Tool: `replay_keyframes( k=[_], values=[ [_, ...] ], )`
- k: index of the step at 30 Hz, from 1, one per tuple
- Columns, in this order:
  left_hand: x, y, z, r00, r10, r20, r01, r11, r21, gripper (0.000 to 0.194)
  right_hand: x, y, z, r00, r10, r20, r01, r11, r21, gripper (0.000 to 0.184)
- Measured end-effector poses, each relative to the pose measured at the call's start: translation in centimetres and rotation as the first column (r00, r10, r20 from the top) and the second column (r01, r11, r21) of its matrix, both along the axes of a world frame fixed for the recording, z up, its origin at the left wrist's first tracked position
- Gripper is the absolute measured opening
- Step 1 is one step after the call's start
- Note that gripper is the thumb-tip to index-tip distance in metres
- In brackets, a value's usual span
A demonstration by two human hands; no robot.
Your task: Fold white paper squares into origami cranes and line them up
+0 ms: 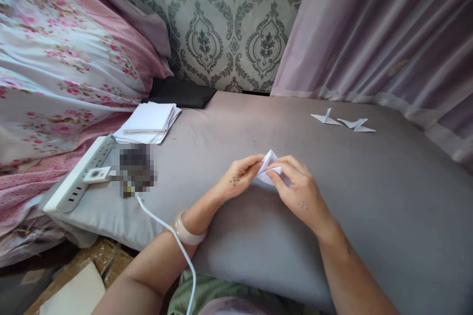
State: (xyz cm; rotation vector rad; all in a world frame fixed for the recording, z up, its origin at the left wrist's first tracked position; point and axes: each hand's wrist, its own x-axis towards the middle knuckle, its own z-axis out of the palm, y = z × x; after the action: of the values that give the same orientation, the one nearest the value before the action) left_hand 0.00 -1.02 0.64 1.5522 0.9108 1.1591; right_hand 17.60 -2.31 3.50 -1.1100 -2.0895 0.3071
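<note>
A small folded piece of white paper (269,166) is held just above the grey mattress surface (332,206) in the middle of the view. My left hand (239,178) pinches its left side with closed fingers. My right hand (297,184) grips its right side, fingers curled over the fold. Both hands meet at the paper. A pale bangle sits on my left wrist.
A stack of white paper sheets (150,120) lies at the back left. Two folded paper figures (343,120) rest at the back right. A white power strip (79,174) with a plug and white cable (173,241) lies left. Floral bedding, a patterned wall and curtains surround the surface.
</note>
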Motion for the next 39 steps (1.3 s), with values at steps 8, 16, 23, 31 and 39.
replay_keyframes(
  k=[8,16,23,31,39],
  values=[
    [-0.4,-0.7,0.9,0.975,-0.153,-0.16,0.163,0.985,0.051,0.041,-0.6,-0.1,-0.6,0.985,-0.17,-0.012,0.17,0.982,0.082,0.009],
    [0.3,-0.5,0.1,0.992,-0.053,-0.113,0.055,0.998,0.013,0.032,-0.6,-0.1,-0.8,0.975,-0.199,-0.1,0.196,0.98,-0.034,0.012],
    [-0.7,0.8,0.1,0.952,0.192,0.24,-0.136,0.963,-0.232,0.026,1.2,0.2,1.4,0.928,-0.15,-0.342,0.138,0.989,-0.059,0.021],
    [-2.1,2.1,-0.1,0.84,0.26,0.477,-0.084,0.929,-0.359,0.032,2.2,0.4,1.5,0.995,0.084,-0.062,-0.077,0.991,0.109,0.035],
    [-1.8,2.1,-0.1,0.834,0.273,0.479,-0.084,0.922,-0.378,0.031,1.0,0.5,0.3,0.979,0.071,0.192,-0.124,0.951,0.284,0.027]
  ],
)
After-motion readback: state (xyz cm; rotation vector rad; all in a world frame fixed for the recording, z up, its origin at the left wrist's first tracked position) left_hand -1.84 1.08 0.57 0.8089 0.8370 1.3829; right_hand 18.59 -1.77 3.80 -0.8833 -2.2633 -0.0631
